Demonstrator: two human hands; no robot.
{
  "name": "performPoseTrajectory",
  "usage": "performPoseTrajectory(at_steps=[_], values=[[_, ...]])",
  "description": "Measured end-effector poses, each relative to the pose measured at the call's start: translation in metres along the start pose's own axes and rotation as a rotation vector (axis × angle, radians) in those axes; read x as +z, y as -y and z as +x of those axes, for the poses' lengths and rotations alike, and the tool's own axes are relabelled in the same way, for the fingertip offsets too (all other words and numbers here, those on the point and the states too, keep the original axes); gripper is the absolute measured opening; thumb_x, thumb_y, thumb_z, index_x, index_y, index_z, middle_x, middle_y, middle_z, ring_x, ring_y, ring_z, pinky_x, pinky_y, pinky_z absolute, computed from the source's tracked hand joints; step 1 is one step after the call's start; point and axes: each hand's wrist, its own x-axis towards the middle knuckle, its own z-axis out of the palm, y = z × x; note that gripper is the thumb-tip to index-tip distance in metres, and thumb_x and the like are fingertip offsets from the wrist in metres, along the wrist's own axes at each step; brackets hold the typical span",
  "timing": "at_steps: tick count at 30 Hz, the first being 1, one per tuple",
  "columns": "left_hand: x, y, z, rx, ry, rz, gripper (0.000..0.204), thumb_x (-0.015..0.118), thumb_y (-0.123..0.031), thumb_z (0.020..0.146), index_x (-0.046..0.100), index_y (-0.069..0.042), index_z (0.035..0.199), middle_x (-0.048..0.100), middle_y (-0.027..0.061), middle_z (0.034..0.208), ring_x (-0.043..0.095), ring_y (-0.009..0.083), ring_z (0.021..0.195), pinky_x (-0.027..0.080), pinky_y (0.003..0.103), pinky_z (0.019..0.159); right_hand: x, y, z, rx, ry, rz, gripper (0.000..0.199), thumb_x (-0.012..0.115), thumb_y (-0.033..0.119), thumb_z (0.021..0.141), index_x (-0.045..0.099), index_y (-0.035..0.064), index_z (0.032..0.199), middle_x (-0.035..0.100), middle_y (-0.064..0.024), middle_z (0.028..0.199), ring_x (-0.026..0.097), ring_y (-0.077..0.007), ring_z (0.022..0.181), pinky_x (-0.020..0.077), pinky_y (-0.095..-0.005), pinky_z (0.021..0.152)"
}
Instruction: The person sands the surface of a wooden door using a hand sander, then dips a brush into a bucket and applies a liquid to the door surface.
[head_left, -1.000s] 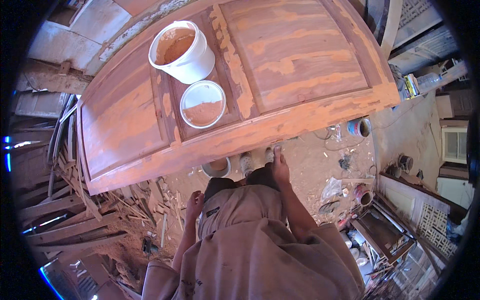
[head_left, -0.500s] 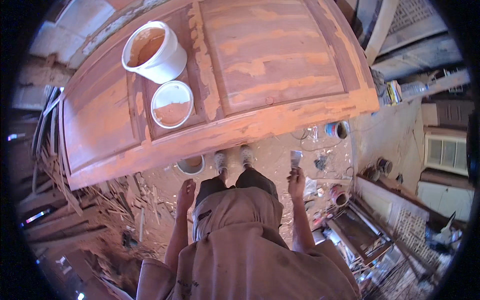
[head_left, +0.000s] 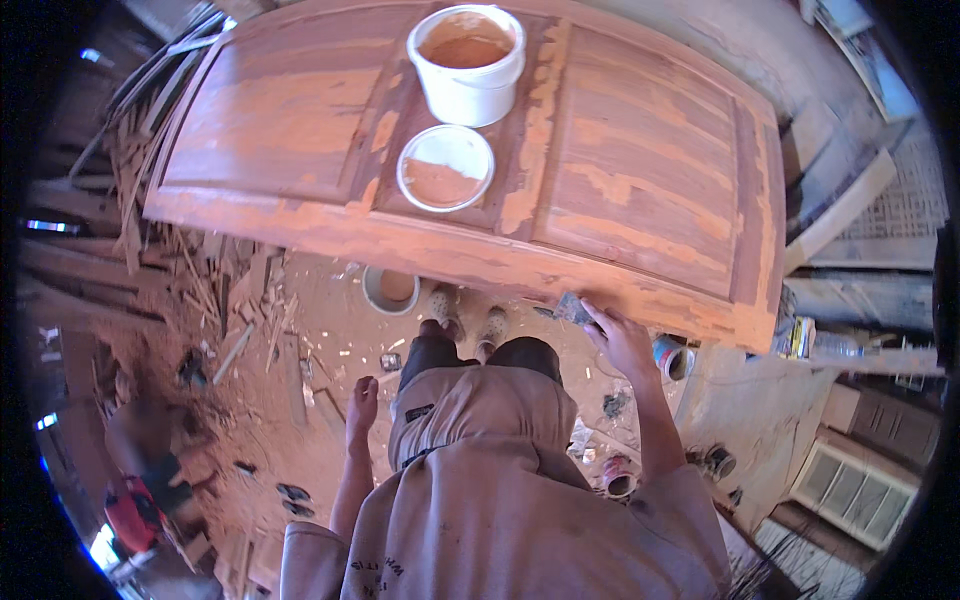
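My right hand is closed around a putty knife. Its blade is at the near edge of a large brown panelled wooden door streaked with orange filler; whether it touches the wood I cannot tell. My left hand hangs low beside my thigh with its fingers curled in, and nothing shows in it. Upon the door stands a white bucket with orange-brown filler inside. Just nearer to me lies its round white lid, partly coated with the same filler.
Beneath the door's near edge sits a bucket by my feet. Scrap wood litters the floor at left, where another person is low down. Paint cans stand on the right, and a white-framed window rests farther right.
My right hand has risen with the putty knife to the door's near edge. My left hand stays low. The view has turned, so the door and bucket appear farther right.
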Motion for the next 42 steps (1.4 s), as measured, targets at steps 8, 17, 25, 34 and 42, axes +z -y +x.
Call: performPoseTrajectory(at_steps=[8,17,25,34,42], values=[[0.012,0.071,-0.055,-0.221,-0.109,-0.019,0.043,0.051,-0.038,0.097,0.061,-0.001,0.116,0.068,0.0175,0.1,0.066,0.0288,0.096,0.05,0.04,0.085,0.024,0.06,0.049,-0.186,0.046,0.158,0.044,0.066,0.03,0.089,0.058,0.0202,0.132,0.07,-0.0083,0.105,0.069,-0.0305,0.086,0.0564,-0.0413,0.073],[0.021,0.022,0.002,-0.086,0.055,-0.106,0.048,0.053,-0.038,0.097,0.056,0.001,0.124,0.063,0.0239,0.118,0.063,0.0337,0.107,0.05,0.041,0.089,0.011,0.02,0.033,0.071,-0.016,0.366,0.043,0.066,0.029,0.088,0.06,0.0155,0.129,0.064,-0.0177,0.12,0.065,-0.0313,0.106,0.0513,-0.0388,0.091],[-0.009,-0.021,0.094,0.062,-0.055,-0.263,0.041,0.053,-0.033,0.098,0.058,0.002,0.119,0.068,0.0186,0.104,0.067,0.0268,0.096,0.052,0.038,0.084,0.005,0.016,0.057,0.038,-0.009,0.165,0.043,0.07,0.03,0.086,0.062,0.0162,0.126,0.068,-0.0139,0.111,0.067,-0.0315,0.097,0.0532,-0.0392,0.085],[-0.028,0.0,0.094,-0.023,-0.121,-0.167,0.04,0.053,-0.032,0.097,0.06,0.001,0.117,0.068,0.0184,0.103,0.066,0.027,0.096,0.051,0.038,0.084,0.038,0.07,0.093,0.019,0.035,0.245,0.045,0.065,0.033,0.09,0.059,0.0136,0.13,0.067,-0.0181,0.113,0.065,-0.0335,0.103,0.0519,-0.0412,0.087],[-0.031,-0.019,0.094,-0.183,-0.077,-0.056,0.045,0.051,-0.037,0.096,0.06,0.001,0.118,0.067,0.0222,0.109,0.065,0.0349,0.104,0.049,0.042,0.088,0.028,0.097,0.123,0.045,-0.084,0.542,0.039,0.068,0.017,0.089,0.062,0.0043,0.125,0.067,-0.0192,0.114,0.066,-0.0286,0.104,0.0514,-0.0364,0.09]])
